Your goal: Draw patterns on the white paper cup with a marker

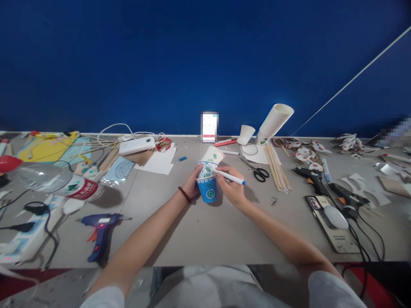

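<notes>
Paper cups [207, 188] in a nested, tilted stack stand in the middle of the table; the lowest is blue with a green round mark, and a white one with green marks pokes out at the top. Around the stack's left side my left hand [193, 182] is closed, a dark red bead bracelet on its wrist. A white marker with a blue end [233, 176] is pinched in my right hand [231, 188]. Its tip meets the patterned blue-and-white upper part of the stack, partly covered by my fingers.
Black scissors [259, 173], wooden sticks [276, 169] and a leaning stack of white cups [275, 122] lie to the right. At left are a blue glue gun [101, 233], a plastic bottle [58, 182] and a power strip [27, 233]. A phone [334, 229] rests near the right front.
</notes>
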`<state>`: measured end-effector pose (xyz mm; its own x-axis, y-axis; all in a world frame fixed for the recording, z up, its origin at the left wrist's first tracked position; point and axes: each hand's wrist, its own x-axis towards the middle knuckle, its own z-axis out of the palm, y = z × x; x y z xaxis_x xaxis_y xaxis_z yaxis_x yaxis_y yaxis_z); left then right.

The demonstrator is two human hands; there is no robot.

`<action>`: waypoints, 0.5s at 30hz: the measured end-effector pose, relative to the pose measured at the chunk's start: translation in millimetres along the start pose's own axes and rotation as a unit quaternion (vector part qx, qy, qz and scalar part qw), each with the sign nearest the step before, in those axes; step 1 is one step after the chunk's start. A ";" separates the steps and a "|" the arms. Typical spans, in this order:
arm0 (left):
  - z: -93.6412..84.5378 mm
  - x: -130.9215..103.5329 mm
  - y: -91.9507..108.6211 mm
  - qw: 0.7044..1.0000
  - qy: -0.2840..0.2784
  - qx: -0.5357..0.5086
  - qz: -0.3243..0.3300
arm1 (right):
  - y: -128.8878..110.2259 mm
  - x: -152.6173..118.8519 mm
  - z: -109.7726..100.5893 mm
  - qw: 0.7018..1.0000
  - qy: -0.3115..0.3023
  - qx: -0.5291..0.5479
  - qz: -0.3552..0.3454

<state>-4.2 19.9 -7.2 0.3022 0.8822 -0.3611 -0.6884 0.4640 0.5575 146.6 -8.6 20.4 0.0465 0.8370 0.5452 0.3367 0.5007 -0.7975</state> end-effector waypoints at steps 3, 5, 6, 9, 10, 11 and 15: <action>1.6 -1.4 0.2 1.000 -0.004 0.004 0.001 | -0.1 0.0 0.4 1.000 0.002 -0.005 -0.007; 1.7 -1.7 0.2 1.000 -0.007 0.007 0.001 | 0.0 0.2 0.9 1.000 0.005 -0.010 -0.012; 1.5 -1.6 0.2 1.000 -0.008 0.008 0.002 | 0.2 0.3 1.1 1.000 0.006 -0.013 -0.015; 0.7 -0.8 0.4 1.000 -0.005 0.012 0.001 | 0.6 0.7 1.2 1.000 0.005 -0.019 -0.015; 0.6 -0.6 0.5 1.000 -0.004 0.011 0.000 | 0.7 0.8 1.1 1.000 0.005 -0.021 -0.015; 0.7 -0.5 0.6 1.000 -0.003 0.011 -0.001 | 0.7 0.7 0.9 1.000 0.004 -0.022 -0.015; 2.6 -1.3 1.0 1.000 0.000 0.003 0.001 | 0.5 0.3 0.4 1.000 0.001 -0.019 -0.016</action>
<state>-3.6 19.4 -4.3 0.3004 0.8833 -0.3599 -0.6846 0.4624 0.5635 146.4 -7.9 20.1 0.0374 0.8200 0.5712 0.3743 0.5185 -0.7688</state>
